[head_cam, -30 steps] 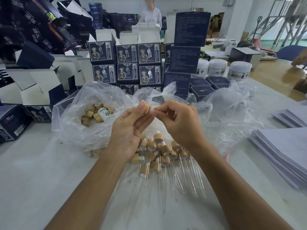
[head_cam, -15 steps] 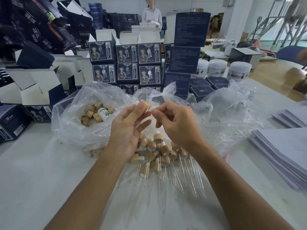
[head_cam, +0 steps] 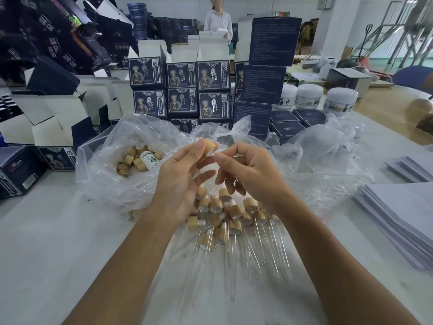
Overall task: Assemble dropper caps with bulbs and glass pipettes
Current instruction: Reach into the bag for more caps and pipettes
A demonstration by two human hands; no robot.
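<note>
Nearest on the white table (head_cam: 46, 254) lie clear glass pipettes (head_cam: 236, 261), their tips toward the viewer, joined to a heap of finished droppers with wooden caps (head_cam: 225, 212) on clear plastic sheeting. Just above that heap the two hands meet. The left hand (head_cam: 180, 181) holds a wooden cap (head_cam: 209, 146) in a narrow grip between thumb and fingertips, its open end turned toward the right hand (head_cam: 248, 172). The right hand pinches something thin at the cap's mouth; what it is cannot be told, as it is too small and clear. To the left, an open plastic bag (head_cam: 105, 174) holds loose caps (head_cam: 127, 163) and a small white bottle (head_cam: 150, 160). At the right edge lies a stack of paper sheets (head_cam: 403, 219). Farther back stand dark blue printed boxes (head_cam: 182, 90) and white jars (head_cam: 341, 102). Behind them stands a person (head_cam: 219, 19).
</note>
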